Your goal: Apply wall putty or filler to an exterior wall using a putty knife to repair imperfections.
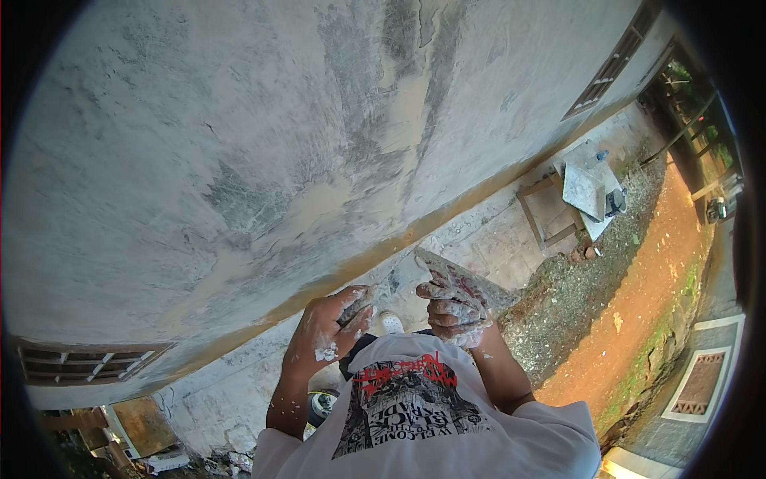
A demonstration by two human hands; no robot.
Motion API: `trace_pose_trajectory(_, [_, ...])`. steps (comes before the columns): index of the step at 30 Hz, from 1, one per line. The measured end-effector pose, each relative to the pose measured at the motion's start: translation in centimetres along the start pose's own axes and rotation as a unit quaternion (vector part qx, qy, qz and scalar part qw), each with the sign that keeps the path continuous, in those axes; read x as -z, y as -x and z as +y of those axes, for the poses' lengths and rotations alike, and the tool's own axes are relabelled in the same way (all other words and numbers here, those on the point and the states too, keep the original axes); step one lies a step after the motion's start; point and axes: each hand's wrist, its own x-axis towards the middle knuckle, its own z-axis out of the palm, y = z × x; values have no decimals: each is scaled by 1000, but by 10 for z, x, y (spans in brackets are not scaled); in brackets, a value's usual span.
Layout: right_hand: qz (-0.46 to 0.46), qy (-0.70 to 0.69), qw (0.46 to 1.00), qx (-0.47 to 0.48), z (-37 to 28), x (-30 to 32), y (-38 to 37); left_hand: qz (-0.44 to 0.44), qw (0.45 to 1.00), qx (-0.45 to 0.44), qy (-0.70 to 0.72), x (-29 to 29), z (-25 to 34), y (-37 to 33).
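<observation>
Plainly, a patchy grey-white plastered wall (263, 120) is filling the upper left; before it, the right hand (456, 314) is gripping a flat, smeared grey board (472, 281), and the left hand's (329, 323) fingers are clasping a small, dark, partly hidden object (352, 310).

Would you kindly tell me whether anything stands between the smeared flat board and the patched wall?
Nothing visible does: the space from the smeared flat board in the right hand to the patched wall looks open, and the left hand is off to the board's left.
</observation>
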Motion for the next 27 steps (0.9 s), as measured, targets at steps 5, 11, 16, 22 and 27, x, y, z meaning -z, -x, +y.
trace_pose_trajectory(5, [-88,-44,995,-11,-14,3,2,-6,998,60,-11,2,5,-1])
trace_pose_trajectory(11, [-22,-29,997,73,-5,-13,-2,7,999,30,40,-10,-6,0])
trace_pose_trajectory(16, [-37,-13,996,76,-13,3,2,-2,995,50,81,-13,-2,1])
trace_pose_trajectory(22, [50,42,992,112,-14,-13,4,11,992,54,117,-21,-21,7])
trace_pose_trajectory(27, [136,179,942,250,-35,-19,7,-54,937,113,325,-21,-32,14])
